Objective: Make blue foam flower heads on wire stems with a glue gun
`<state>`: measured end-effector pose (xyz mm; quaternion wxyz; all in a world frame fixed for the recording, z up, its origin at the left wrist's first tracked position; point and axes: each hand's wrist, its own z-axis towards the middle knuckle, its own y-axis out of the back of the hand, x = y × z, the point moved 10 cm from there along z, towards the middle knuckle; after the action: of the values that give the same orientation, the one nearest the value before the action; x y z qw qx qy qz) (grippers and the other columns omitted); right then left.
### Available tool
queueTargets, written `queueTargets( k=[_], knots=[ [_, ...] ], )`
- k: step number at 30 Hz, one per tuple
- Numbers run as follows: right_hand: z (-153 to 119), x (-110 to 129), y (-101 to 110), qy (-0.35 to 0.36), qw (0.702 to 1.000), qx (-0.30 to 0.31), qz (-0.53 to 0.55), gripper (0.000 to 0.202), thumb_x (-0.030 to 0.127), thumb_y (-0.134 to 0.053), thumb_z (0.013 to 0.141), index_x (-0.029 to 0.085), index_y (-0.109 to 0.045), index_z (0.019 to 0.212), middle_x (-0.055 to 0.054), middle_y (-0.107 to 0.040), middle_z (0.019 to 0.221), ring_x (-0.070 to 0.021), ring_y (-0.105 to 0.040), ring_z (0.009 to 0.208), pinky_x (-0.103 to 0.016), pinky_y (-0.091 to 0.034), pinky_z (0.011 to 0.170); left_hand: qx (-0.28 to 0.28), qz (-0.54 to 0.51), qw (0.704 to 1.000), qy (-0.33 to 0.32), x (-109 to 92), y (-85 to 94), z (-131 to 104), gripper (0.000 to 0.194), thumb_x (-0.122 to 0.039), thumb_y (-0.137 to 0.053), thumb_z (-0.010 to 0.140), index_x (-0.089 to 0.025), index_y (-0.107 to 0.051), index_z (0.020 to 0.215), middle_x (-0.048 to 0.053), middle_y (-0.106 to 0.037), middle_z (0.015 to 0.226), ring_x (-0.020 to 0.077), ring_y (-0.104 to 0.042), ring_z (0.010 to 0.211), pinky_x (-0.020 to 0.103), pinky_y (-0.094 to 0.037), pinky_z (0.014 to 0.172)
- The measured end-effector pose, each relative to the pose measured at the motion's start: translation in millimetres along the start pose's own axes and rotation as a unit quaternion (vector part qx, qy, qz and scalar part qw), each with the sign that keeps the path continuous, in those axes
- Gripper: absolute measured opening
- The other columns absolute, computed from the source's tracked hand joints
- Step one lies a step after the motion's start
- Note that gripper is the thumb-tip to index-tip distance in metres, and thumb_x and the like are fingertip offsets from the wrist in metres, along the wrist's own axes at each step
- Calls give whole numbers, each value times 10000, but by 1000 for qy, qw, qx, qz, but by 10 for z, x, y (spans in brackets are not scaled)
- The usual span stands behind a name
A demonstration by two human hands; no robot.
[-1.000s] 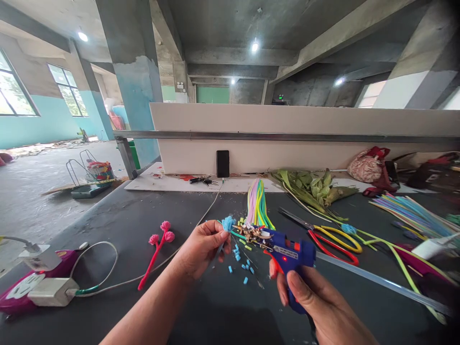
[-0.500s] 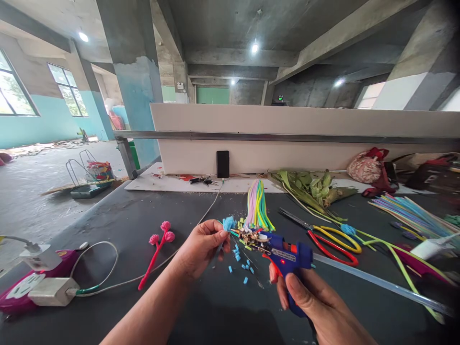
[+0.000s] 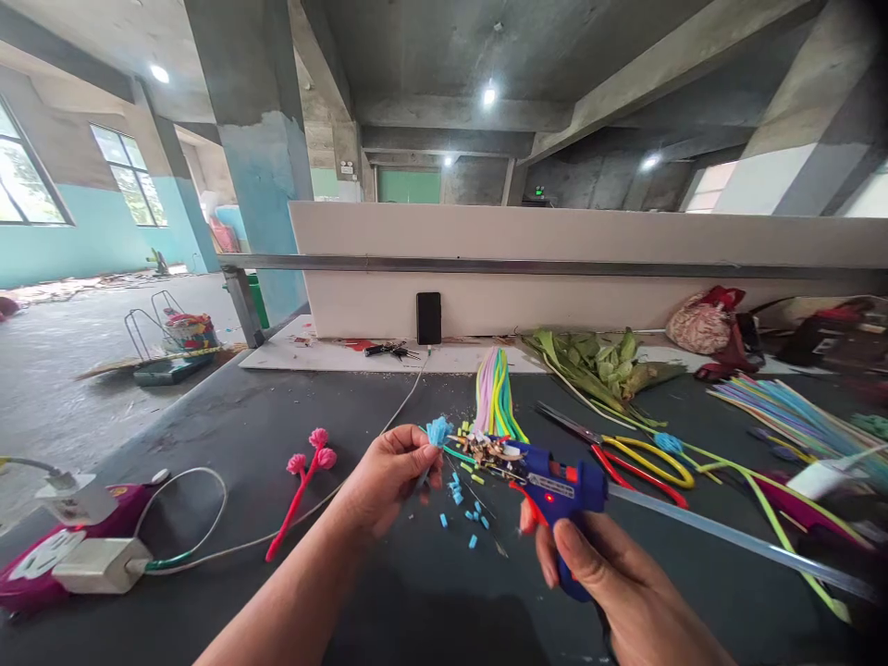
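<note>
Between its thumb and fingers, my left hand [image 3: 399,472] pinches a small light-blue fluffy tuft [image 3: 438,431] with a thin green stem. My right hand [image 3: 597,564] is wrapped round the handle of a blue glue gun [image 3: 559,486] with an orange trigger and a lit red light. The gun's crusted nozzle points left, a little to the right of the tuft. A long clear glue stick [image 3: 721,527] sticks out of its back. Cut blue bits [image 3: 474,541] lie on the dark table below.
A pink pipe-cleaner flower [image 3: 302,490] lies at left, near a purple power strip [image 3: 42,555]. Bundled pipe cleaners [image 3: 498,393], scissors [image 3: 642,461] and green leaves [image 3: 610,365] lie behind and right. A phone [image 3: 428,317] leans on the white board.
The glue gun's nozzle has drawn back slightly to the right, away from the blue tuft. My left hand has barely moved and still holds the tuft.
</note>
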<state>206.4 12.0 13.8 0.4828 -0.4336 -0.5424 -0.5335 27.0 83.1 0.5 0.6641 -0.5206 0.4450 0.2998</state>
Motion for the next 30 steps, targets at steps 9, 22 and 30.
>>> queueTargets(
  k=[9, 22, 30],
  knots=[
    [18, -13, -15, 4, 1000, 10, -18, 380, 607, -476, 796, 249, -603, 776, 12, -518, 651, -162, -454, 676, -253, -361, 666, 7, 6, 1000, 0, 18, 1, 2, 216, -280, -674, 730, -153, -509, 672, 0, -578, 573, 86, -513, 509, 170, -367, 413],
    [-7, -44, -15, -7, 999, 2, -34, 377, 600, -468, 804, 248, -601, 815, 4, -538, 679, -174, -465, 709, -258, -365, 685, -17, 28, 999, -10, 14, 46, 16, 237, -305, -698, 705, -154, -521, 663, -7, -576, 547, 75, -493, 479, 171, -356, 419],
    [-10, -40, -29, -6, 999, 43, 19, 396, 592, -483, 801, 231, -610, 704, -16, -577, 703, -182, -490, 717, -285, -365, 714, -32, 14, 999, -8, -20, 53, 10, 254, -311, -720, 678, -152, -522, 656, -6, -577, 583, 76, -501, 485, 170, -367, 407]
  ],
)
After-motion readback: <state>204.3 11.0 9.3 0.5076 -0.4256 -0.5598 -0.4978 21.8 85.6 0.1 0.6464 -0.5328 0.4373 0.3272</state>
